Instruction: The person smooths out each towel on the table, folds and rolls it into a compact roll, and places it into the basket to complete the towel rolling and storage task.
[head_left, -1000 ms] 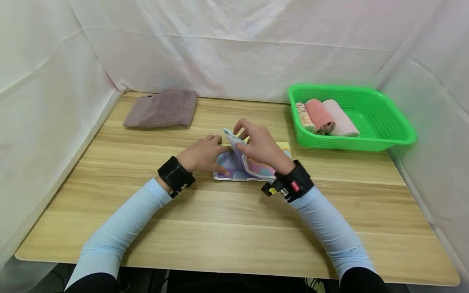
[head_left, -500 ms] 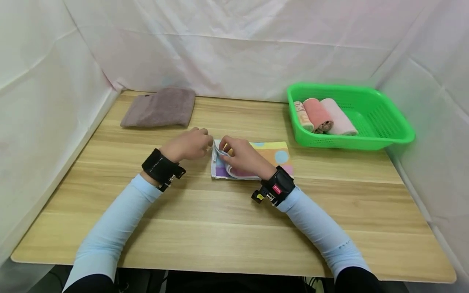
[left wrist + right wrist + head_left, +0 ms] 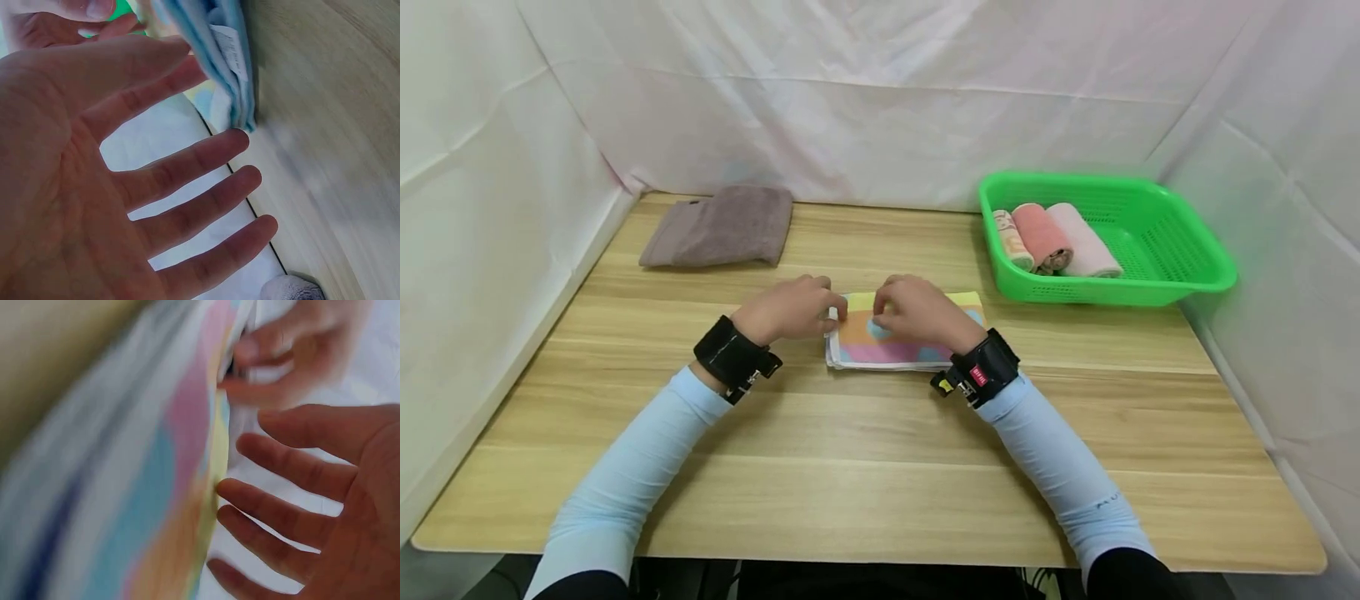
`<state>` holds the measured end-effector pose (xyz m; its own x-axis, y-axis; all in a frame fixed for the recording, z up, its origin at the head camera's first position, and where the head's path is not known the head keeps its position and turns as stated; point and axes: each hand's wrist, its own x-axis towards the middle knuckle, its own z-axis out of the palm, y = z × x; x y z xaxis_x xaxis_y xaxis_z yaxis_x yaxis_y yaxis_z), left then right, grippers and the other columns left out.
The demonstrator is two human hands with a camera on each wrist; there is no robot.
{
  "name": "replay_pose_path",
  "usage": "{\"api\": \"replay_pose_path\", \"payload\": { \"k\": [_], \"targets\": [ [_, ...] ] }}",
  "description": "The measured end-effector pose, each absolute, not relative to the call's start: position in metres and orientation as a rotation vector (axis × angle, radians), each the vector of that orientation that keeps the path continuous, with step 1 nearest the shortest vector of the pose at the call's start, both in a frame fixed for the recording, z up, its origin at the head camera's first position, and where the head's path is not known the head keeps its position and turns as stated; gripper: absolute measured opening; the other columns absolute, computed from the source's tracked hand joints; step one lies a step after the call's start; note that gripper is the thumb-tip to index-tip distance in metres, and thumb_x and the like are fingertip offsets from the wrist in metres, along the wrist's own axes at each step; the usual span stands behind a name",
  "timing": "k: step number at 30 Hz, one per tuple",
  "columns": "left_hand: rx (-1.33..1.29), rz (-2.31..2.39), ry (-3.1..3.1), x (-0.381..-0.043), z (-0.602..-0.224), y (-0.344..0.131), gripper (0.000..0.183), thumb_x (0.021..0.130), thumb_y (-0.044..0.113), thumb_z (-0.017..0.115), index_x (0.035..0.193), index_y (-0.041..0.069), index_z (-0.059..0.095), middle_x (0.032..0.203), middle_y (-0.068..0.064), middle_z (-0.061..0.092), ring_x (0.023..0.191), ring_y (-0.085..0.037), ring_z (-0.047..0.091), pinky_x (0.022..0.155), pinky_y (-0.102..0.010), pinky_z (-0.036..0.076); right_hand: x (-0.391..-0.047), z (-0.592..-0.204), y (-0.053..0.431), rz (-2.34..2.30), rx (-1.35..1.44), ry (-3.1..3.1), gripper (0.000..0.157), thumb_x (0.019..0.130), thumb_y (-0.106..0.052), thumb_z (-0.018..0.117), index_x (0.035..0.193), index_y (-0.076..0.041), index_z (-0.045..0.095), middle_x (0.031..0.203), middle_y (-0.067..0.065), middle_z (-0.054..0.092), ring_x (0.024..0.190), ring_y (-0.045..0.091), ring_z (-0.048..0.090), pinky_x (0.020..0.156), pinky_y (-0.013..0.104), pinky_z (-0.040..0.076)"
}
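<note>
A small multicoloured towel (image 3: 898, 353), folded into a flat rectangle, lies mid-table with yellow, orange and pink bands and blue dots. My left hand (image 3: 793, 308) is at its left edge. In the left wrist view its thumb and index fingertips meet the layered edge beside a white label (image 3: 230, 50), while the other fingers extend straight and apart. The right hand (image 3: 921, 312) is over the middle of the towel. In the right wrist view the right hand's fingers (image 3: 275, 500) are spread, their tips right at the cloth.
A green plastic basket (image 3: 1187, 287) stands at the back right, with three rolled towels in its left part, one of them coral pink (image 3: 1041, 233). A folded grey-brown towel (image 3: 722, 229) lies at the back left. White cloth walls (image 3: 880, 125) enclose the wooden table (image 3: 850, 475).
The lifted flap of the multicoloured towel has been folded over to the left and now lies flat. My right hand moved left with it, then back slightly right. The left hand shifted left to the edge.
</note>
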<state>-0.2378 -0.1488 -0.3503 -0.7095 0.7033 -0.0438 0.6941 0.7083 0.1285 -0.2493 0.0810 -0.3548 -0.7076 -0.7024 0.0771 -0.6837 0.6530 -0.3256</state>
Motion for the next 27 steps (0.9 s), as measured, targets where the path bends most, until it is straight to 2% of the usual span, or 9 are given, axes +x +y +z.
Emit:
{"api": "replay_pose_path", "payload": {
  "k": [5,10,12,15,17,19,22,24,27],
  "targets": [
    [1.103,0.232,2.807,-0.238,-0.354,-0.153,0.019,0.091,0.024,0.06,0.105,0.019,0.072,0.097,-0.008,0.057,0.084,-0.023,0.048,0.07,-0.035,0.041,-0.26,-0.35,0.106,-0.377,-1.162,2.767,0.01,0.083,-0.017,0.064,0.087,-0.017,0.073,0.097,-0.003,0.061,0.093,0.016,0.053,0.077,0.031,0.043],
    [1.069,0.248,2.812,-0.239,-0.354,-0.157,0.02,0.094,0.023,0.058,0.108,0.018,0.072,0.099,-0.009,0.056,0.086,-0.024,0.048,0.07,-0.035,0.042,-0.27,-0.349,0.126,-0.361,-1.171,2.591,0.02,0.088,-0.012,0.062,0.103,-0.014,0.074,0.104,0.0,0.067,0.096,0.017,0.057,0.084,0.032,0.043],
    [1.066,0.218,2.828,-0.24,-0.354,-0.158,0.022,0.095,0.022,0.057,0.112,0.017,0.069,0.101,-0.009,0.054,0.087,-0.026,0.048,0.071,-0.036,0.043,-0.272,-0.348,0.132,-0.359,-1.148,2.548,0.028,0.089,-0.008,0.058,0.112,-0.014,0.072,0.11,0.001,0.065,0.092,0.017,0.055,0.081,0.031,0.042],
    [1.067,0.187,2.866,-0.242,-0.353,-0.161,0.025,0.095,0.018,0.055,0.118,0.012,0.064,0.105,-0.012,0.052,0.087,-0.028,0.049,0.072,-0.039,0.043,-0.274,-0.347,0.138,-0.34,-1.063,2.534,0.04,0.088,-0.005,0.053,0.123,-0.017,0.067,0.109,0.007,0.06,0.078,0.02,0.048,0.071,0.03,0.04],
    [1.058,0.183,2.9,-0.243,-0.352,-0.163,0.027,0.095,0.018,0.056,0.12,0.01,0.06,0.108,-0.014,0.05,0.086,-0.029,0.049,0.072,-0.039,0.043,-0.275,-0.346,0.14,-0.335,-0.974,2.545,0.046,0.086,-0.004,0.052,0.128,-0.019,0.064,0.109,0.01,0.057,0.078,0.021,0.045,0.069,0.031,0.038],
    [1.051,0.204,2.93,-0.244,-0.351,-0.164,0.03,0.094,0.019,0.057,0.122,0.008,0.057,0.111,-0.016,0.049,0.089,-0.03,0.05,0.073,-0.04,0.044,-0.276,-0.347,0.142,-0.328,-0.891,2.567,0.05,0.086,-0.006,0.051,0.133,-0.02,0.059,0.117,0.013,0.055,0.086,0.023,0.047,0.075,0.032,0.039],
    [1.055,0.208,2.97,-0.244,-0.351,-0.163,0.035,0.093,0.024,0.059,0.126,0.01,0.057,0.115,-0.015,0.048,0.094,-0.031,0.05,0.074,-0.04,0.045,-0.278,-0.349,0.141,-0.331,-0.775,2.607,0.053,0.088,-0.013,0.051,0.141,-0.018,0.051,0.134,0.013,0.049,0.106,0.024,0.046,0.089,0.036,0.038],
    [1.081,0.216,2.973,-0.244,-0.352,-0.16,0.038,0.093,0.027,0.06,0.127,0.011,0.057,0.118,-0.014,0.049,0.098,-0.032,0.05,0.076,-0.041,0.045,-0.278,-0.352,0.14,-0.381,-0.699,2.61,0.055,0.092,-0.019,0.05,0.146,-0.016,0.043,0.138,0.014,0.045,0.099,0.024,0.055,0.085,0.038,0.044],
    [1.16,0.231,2.954,-0.244,-0.354,-0.15,0.038,0.092,0.028,0.061,0.126,0.011,0.058,0.12,-0.013,0.05,0.102,-0.032,0.05,0.08,-0.042,0.044,-0.277,-0.356,0.137,-0.479,-0.602,2.591,0.062,0.095,-0.026,0.052,0.151,-0.011,0.031,0.131,0.018,0.049,0.076,0.024,0.063,0.068,0.036,0.051]
  ]
}}
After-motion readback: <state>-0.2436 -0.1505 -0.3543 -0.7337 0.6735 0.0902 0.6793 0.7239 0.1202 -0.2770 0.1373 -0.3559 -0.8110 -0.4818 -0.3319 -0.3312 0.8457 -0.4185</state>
